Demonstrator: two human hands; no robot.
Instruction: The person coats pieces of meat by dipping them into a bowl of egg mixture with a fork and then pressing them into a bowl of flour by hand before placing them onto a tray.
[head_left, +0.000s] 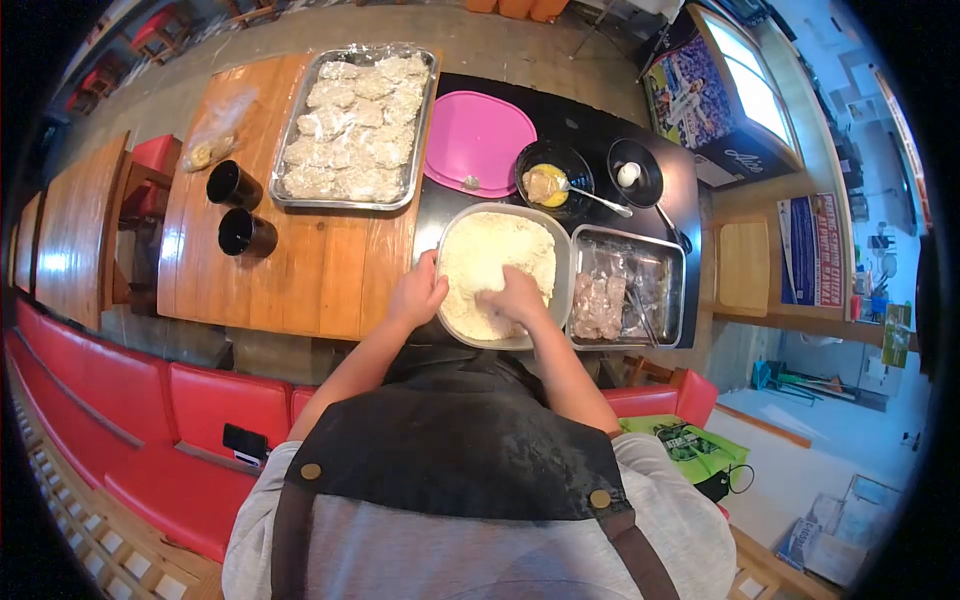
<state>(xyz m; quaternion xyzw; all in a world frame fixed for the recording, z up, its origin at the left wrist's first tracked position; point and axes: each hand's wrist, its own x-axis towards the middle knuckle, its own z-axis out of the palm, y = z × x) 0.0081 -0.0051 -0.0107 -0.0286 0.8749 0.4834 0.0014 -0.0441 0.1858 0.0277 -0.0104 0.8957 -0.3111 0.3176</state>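
A whitish plastic tub (565, 262) of pale breadcrumbs (500, 240) stands in front of me at the edge of the black table. My left hand (418, 292) grips the tub's left side, thumb up by the rim. Inside the tub, my right hand (516, 298) is down in the crumbs with its fingers apart; their tips are partly buried. To the right, a metal tray (683, 290) holds raw meat pieces (598, 305) and tongs (640, 312). Behind it sits a black bowl (585, 165) with beaten egg, a coated piece (540, 187) and a spoon (600, 202).
A large tray (420, 150) of breaded pieces under clear plastic lies at the back left. Beside it are a pink lid (480, 140), two dark cups (247, 232) and a plastic bag (215, 130). A dark pan (648, 165) holds an egg (628, 174). Red seats (215, 405) line the front.
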